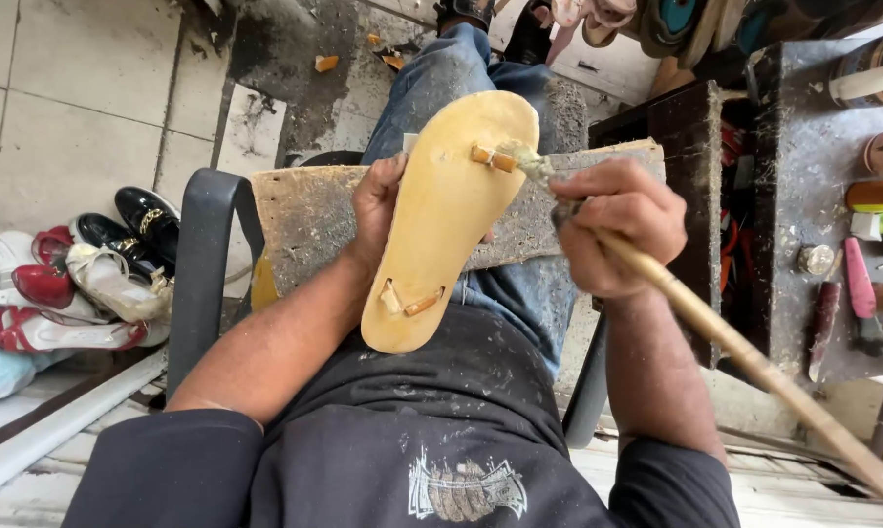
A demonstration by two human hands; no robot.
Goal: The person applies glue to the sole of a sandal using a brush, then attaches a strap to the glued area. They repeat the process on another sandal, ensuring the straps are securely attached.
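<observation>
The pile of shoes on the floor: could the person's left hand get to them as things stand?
Probably not at once. The left hand holds the tan sole on the board, and the chair's armrest stands between it and the shoes.

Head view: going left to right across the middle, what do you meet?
Pile of shoes → chair armrest → left hand → tan sandal sole → right hand holding a brush stick → cluttered workbench.

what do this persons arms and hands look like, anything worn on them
Both hands, the left hand and the right hand, are bare: no gloves, rings or watch in view. The forearms are uncovered, and short dark sleeves end near the elbows.
</observation>
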